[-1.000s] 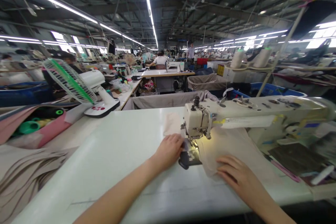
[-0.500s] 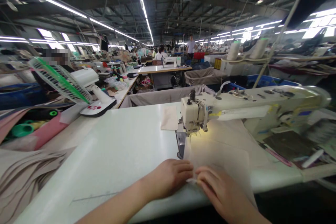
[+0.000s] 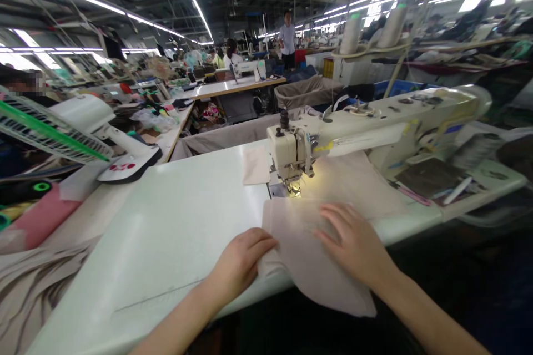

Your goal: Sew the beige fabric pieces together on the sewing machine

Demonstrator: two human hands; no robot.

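Observation:
A pale beige fabric piece [image 3: 312, 255] lies in front of the sewing machine [image 3: 291, 155], its curved lower part hanging over the table's near edge. My left hand [image 3: 245, 255] is closed at the fabric's left edge, fingers together over a whitish fold; the thumb is partly hidden. On the right side of the piece rests my right hand [image 3: 353, 238], open, with its fingers apart and lying on the cloth. The fabric's far edge is just in front of the lit needle area. More beige cloth [image 3: 350, 183] spreads under the machine arm.
A small beige fabric piece [image 3: 255, 165] lies left of the machine head. A white fan [image 3: 133, 158] stands at the left, near stacked cloth [image 3: 37, 283]. Pink-handled tool [image 3: 414, 195] and thread cones [image 3: 391, 26] are at the right. A person [image 3: 287, 39] stands farther back.
My hands have moved apart; the right one went from pinching the fabric's near edge to lying spread on it. The fabric has turned and its lower part now hangs off the table. The view has shifted.

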